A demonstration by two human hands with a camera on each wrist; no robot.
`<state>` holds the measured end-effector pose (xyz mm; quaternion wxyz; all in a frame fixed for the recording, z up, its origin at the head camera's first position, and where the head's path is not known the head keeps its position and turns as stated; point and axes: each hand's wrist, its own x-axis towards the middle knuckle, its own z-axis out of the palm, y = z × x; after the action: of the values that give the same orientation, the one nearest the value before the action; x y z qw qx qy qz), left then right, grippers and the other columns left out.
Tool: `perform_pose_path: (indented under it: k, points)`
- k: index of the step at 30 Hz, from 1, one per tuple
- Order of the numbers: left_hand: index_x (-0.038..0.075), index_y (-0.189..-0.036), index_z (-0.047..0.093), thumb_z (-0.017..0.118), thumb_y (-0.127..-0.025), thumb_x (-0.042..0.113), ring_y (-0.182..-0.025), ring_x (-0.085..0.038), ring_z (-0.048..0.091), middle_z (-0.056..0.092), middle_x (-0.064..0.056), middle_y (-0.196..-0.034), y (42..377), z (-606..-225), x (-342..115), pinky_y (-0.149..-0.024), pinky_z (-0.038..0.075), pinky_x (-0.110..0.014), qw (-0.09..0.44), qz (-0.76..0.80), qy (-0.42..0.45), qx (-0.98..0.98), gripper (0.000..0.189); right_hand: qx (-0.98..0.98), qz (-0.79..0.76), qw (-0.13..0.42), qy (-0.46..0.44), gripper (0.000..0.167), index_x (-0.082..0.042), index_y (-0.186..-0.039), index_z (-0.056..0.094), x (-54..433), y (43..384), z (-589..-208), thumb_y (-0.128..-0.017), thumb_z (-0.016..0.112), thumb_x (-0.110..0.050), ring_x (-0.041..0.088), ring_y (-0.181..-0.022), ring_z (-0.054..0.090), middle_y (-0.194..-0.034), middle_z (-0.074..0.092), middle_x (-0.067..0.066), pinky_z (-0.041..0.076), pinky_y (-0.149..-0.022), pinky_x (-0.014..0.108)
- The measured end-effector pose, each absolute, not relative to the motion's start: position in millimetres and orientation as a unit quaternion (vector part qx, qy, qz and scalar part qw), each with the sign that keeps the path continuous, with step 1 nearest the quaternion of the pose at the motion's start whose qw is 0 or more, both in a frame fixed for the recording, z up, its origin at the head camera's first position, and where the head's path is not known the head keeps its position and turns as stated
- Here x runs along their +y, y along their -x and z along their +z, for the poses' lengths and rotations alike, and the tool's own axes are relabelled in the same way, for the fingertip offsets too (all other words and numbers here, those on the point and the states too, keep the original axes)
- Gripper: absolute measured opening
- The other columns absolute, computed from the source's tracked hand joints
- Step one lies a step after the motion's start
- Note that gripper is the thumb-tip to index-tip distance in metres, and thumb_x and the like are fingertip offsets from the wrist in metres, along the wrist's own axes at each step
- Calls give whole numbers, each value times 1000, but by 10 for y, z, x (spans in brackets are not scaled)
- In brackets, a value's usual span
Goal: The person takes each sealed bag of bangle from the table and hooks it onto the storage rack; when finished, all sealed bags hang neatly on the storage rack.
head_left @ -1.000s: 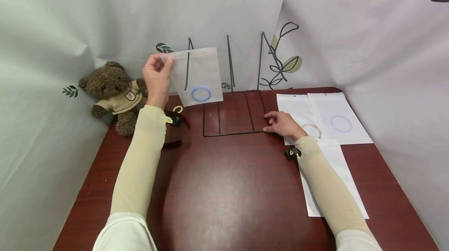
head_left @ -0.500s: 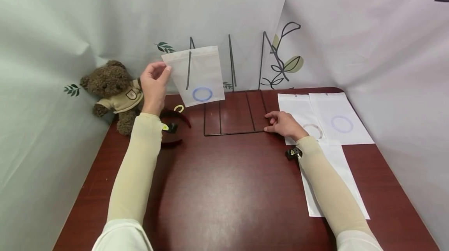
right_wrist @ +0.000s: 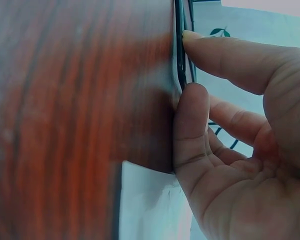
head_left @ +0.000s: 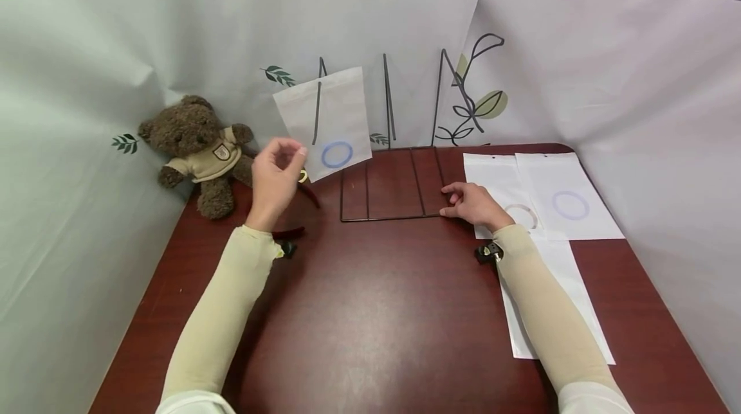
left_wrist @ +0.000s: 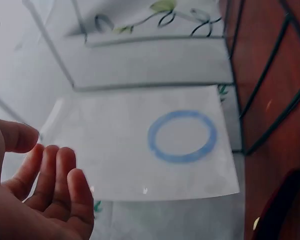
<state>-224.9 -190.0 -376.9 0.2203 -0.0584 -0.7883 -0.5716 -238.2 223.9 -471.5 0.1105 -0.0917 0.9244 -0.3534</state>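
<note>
A black wire rack [head_left: 382, 217] with upright hooks stands at the back of the table. On its left hook hangs a white translucent zip bag [head_left: 347, 112], tilted, with a blue ring [head_left: 338, 154] showing through it. My left hand [head_left: 274, 176] is beside the bag's lower left edge. In the left wrist view its loosely bent fingers [left_wrist: 57, 175] hold nothing, and the bag hangs apart from them. My right hand [head_left: 473, 204] holds the rack's front right corner; in the right wrist view thumb and finger are at the black wire [right_wrist: 180, 55].
More white bags [head_left: 570, 208] lie overlapping on the right of the table, with rings showing in two of them. A brown teddy bear [head_left: 199, 150] sits at the back left. A yellow ring [head_left: 303, 176] and a dark red curved piece [head_left: 292, 233] lie behind my left wrist.
My left hand has let go of the bag's upper left corner and moved down. The bag now hangs from the hook, more tilted. My right hand stays at the rack.
</note>
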Motion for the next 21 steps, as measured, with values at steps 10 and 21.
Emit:
perform_pose_path:
  k: [10, 21]
  points:
    - [12, -111, 77, 72, -101, 23, -95, -17, 71, 78, -7, -106, 1983, -4116, -1674, -84, 57, -33, 101, -484, 110, -862, 16, 924, -353, 115, 95, 54, -4, -137, 66, 2204, 2387, -4746, -89, 84, -22, 20, -84, 59, -99, 64, 8, 47, -82, 34]
    - [8, -139, 66, 70, -103, 32, -120, -32, 65, 69, -15, -134, 1919, -4447, -1488, -104, 52, -50, -77, -337, 205, -916, 43, 924, -355, 105, 92, 55, -3, -138, 66, 2248, 2356, -4758, -90, 84, -22, 19, -83, 58, -99, 64, 9, 46, -79, 33]
